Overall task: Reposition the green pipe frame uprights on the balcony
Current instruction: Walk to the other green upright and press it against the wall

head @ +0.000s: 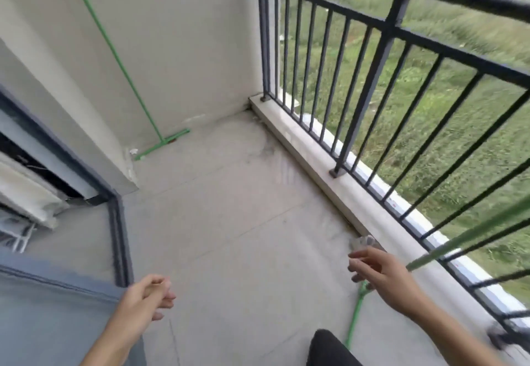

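Reaching right hand (372,268), fingers loosely open, for near green upright (464,239) by railing (372,59); left hand (149,294) half-curled, empty. Far upright (114,59) leans on wall. Risk: ungripped pipe tips over railing.

Both forearms bare, no sleeves; left hand (149,297), right hand (375,271) ungloved; dark trouser knee (329,348).

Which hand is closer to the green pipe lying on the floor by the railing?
The right hand. It hovers directly over the near end of the green floor pipe, beside the black metal railing. The left hand is well off to the left, near the grey door frame.
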### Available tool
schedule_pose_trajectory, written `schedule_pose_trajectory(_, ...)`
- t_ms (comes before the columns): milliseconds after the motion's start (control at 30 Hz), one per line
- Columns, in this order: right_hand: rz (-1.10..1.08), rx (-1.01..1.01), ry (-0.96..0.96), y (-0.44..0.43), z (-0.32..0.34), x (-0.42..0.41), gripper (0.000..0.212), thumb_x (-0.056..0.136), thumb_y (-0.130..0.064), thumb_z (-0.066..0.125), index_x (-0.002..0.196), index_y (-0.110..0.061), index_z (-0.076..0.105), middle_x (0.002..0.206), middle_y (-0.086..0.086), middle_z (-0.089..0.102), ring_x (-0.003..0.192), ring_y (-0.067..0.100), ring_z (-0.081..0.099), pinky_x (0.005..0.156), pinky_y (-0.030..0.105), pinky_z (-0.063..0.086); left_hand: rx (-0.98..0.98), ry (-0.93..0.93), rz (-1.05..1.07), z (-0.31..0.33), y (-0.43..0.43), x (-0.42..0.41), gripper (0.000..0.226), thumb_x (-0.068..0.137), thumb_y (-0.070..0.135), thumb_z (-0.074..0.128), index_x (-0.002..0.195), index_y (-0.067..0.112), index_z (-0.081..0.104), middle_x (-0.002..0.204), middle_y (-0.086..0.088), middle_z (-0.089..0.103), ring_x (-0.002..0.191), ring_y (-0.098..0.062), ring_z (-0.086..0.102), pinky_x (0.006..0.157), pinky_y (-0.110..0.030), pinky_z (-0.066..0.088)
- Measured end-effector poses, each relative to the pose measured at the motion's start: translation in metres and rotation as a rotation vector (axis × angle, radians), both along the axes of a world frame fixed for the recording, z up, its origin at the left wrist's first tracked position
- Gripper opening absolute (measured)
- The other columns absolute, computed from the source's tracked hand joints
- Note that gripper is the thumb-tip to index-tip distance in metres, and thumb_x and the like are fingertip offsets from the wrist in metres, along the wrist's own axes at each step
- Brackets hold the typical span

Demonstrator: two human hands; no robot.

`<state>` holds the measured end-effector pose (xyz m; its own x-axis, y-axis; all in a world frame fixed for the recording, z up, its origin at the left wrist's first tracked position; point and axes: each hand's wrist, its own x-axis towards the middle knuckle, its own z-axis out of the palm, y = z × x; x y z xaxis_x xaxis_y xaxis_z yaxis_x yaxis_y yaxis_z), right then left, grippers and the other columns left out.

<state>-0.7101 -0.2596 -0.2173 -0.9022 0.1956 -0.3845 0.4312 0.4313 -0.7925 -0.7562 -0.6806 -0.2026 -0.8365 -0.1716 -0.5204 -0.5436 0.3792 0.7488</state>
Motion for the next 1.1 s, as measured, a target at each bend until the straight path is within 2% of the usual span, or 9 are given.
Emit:
schedule_pose_trajectory(133,0.012,-0.049,-0.081,-0.026,-0.017,-0.05,0.01,0.092,-0.014,0.063,0.098,-0.015,0.07,0.085,0.006,0.078,0.074,0.018,0.076,0.061,0.032,0.05,0.065,-0.087,0.279,-0.022,-0.051,0.017,0.011,0.092,0.005,0.052,0.099,-0.002,0.058,0.079,-0.02,0.067,0.07,-0.027,0.062,0.064,-0.031,0.042)
schedule_pose_trajectory(233,0.033,-0.084,-0.123,-0.05,-0.026,-0.104,0.01,0.092,-0.016,0.062,0.097,-0.014,0.07,0.084,0.006,0.079,0.074,0.019,0.076,0.062,0.033,0.052,0.103,-0.148,0.389,-0.033,-0.071,0.008,0.008,0.091,0.004,0.054,0.093,0.0,0.061,0.079,-0.023,0.068,0.073,-0.033,0.065,0.065,-0.035,0.045)
schedule_pose_trajectory(433,0.125,-0.143,-0.093,-0.112,-0.025,-0.254,0.009,0.091,-0.014,0.063,0.094,-0.015,0.071,0.081,0.003,0.08,0.074,0.019,0.076,0.064,0.036,0.054,0.098,-0.139,0.557,-0.025,-0.114,-0.083,0.007,0.09,0.006,0.056,0.089,0.003,0.063,0.077,-0.022,0.07,0.074,-0.034,0.067,0.068,-0.039,0.048)
schedule_pose_trajectory(633,0.285,-0.189,-0.01,-0.193,0.017,-0.416,0.009,0.092,-0.015,0.062,0.096,-0.014,0.07,0.083,0.008,0.079,0.074,0.019,0.075,0.069,0.039,0.054,0.109,0.03,0.641,0.005,-0.157,-0.205,0.011,0.091,0.004,0.053,0.085,0.008,0.062,0.068,-0.012,0.072,0.074,-0.03,0.066,0.064,-0.036,0.046)
schedule_pose_trajectory(767,0.345,-0.216,0.046,-0.243,0.037,-0.5,0.009,0.092,-0.016,0.061,0.095,-0.018,0.07,0.085,0.006,0.079,0.076,0.018,0.075,0.069,0.037,0.055,0.187,0.036,0.679,0.005,-0.186,-0.265,0.013,0.092,0.001,0.049,0.088,0.006,0.06,0.068,-0.014,0.072,0.076,-0.03,0.064,0.065,-0.037,0.045)
schedule_pose_trajectory(933,0.301,-0.208,0.049,-0.297,0.023,-0.584,0.01,0.092,-0.013,0.062,0.096,-0.015,0.07,0.084,0.007,0.079,0.076,0.022,0.075,0.067,0.039,0.054,0.169,0.04,0.687,-0.017,-0.241,-0.346,0.008,0.09,0.003,0.054,0.09,0.004,0.062,0.081,-0.023,0.071,0.077,-0.037,0.067,0.066,-0.04,0.049)
schedule_pose_trajectory(1100,0.205,-0.188,0.02,-0.361,0.008,-0.655,0.01,0.091,-0.009,0.063,0.096,-0.012,0.071,0.08,0.004,0.08,0.073,0.021,0.076,0.065,0.039,0.054,0.186,0.052,0.684,-0.02,-0.329,-0.455,0.007,0.09,0.001,0.055,0.089,0.002,0.061,0.069,-0.017,0.072,0.072,-0.034,0.066,0.065,-0.037,0.046)
